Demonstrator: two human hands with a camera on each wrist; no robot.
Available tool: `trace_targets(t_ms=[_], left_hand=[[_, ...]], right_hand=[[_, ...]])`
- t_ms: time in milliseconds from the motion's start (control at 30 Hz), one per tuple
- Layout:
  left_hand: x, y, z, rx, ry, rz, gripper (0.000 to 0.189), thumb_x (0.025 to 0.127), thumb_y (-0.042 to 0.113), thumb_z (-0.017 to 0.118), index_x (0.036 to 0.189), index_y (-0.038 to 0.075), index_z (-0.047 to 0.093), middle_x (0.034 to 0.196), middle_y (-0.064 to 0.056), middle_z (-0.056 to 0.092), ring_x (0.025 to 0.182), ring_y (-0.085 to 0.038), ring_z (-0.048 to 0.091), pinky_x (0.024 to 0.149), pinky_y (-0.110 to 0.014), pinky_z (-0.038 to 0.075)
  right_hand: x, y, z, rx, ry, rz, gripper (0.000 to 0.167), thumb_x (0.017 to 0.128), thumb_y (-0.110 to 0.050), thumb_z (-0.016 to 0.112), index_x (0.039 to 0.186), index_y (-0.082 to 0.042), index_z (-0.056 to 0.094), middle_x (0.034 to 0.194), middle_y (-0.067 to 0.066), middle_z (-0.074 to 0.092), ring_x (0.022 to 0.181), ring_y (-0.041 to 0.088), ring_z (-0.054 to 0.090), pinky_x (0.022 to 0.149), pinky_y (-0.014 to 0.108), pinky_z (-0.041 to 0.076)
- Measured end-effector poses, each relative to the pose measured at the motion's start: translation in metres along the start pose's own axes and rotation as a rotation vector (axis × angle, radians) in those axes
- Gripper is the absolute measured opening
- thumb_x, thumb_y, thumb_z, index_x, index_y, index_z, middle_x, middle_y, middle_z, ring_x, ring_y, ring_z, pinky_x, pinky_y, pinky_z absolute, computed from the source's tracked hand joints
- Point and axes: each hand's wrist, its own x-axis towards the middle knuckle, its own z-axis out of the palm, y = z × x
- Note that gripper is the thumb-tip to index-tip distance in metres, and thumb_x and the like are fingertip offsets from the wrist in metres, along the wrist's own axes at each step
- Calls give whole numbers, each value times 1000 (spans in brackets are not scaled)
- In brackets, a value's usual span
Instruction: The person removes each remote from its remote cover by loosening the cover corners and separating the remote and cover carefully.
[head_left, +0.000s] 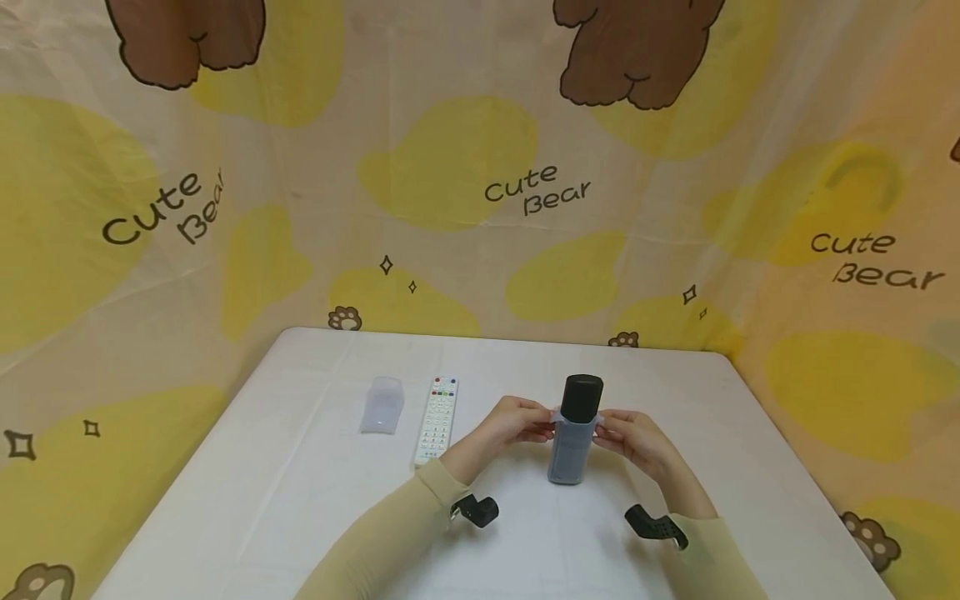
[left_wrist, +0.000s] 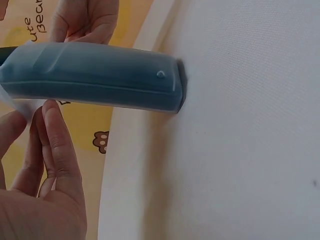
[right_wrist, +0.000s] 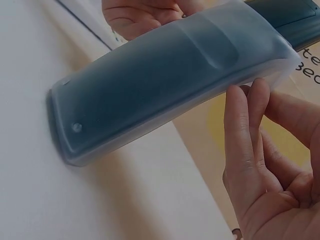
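A black remote control [head_left: 582, 398] stands upright on the table, its lower part inside a translucent remote cover [head_left: 572, 450]. The remote's bare top sticks out above the cover's mouth. On the left side, my left hand [head_left: 517, 421] pinches the cover's rim between thumb and fingers. Opposite it, my right hand [head_left: 633, 437] pinches the rim on the right side. Up close in the left wrist view, the cover [left_wrist: 100, 75] touches the white surface with its bottom end. A recess and a small round bump show on the cover [right_wrist: 145, 85] in the right wrist view.
To the left on the white table [head_left: 300, 500] lies a white remote control [head_left: 437, 421] with coloured buttons. Beside it is a second translucent cover [head_left: 383, 406], lying flat. A patterned cloth [head_left: 450, 208] hangs behind the table and at its sides.
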Motion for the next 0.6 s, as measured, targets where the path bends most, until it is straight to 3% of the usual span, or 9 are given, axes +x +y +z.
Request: trace_targets(t_ms=[333, 600], left_hand=[[0, -6, 0, -4, 3, 6, 20, 86, 6, 64, 99, -9, 68, 74, -7, 68, 61, -12, 65, 60, -24, 57], [0, -8, 0, 15, -12, 5, 20, 86, 8, 64, 99, -7, 69, 75, -8, 69, 61, -13, 65, 62, -26, 58]], right_hand=[[0, 8, 0, 15, 18, -2, 39, 96, -7, 51, 124, 19, 43, 85, -1, 66, 78, 7, 65, 78, 23, 56], [0, 14, -3, 16, 20, 7, 46, 95, -8, 53, 127, 21, 39, 85, -1, 67, 79, 8, 66, 78, 23, 56]])
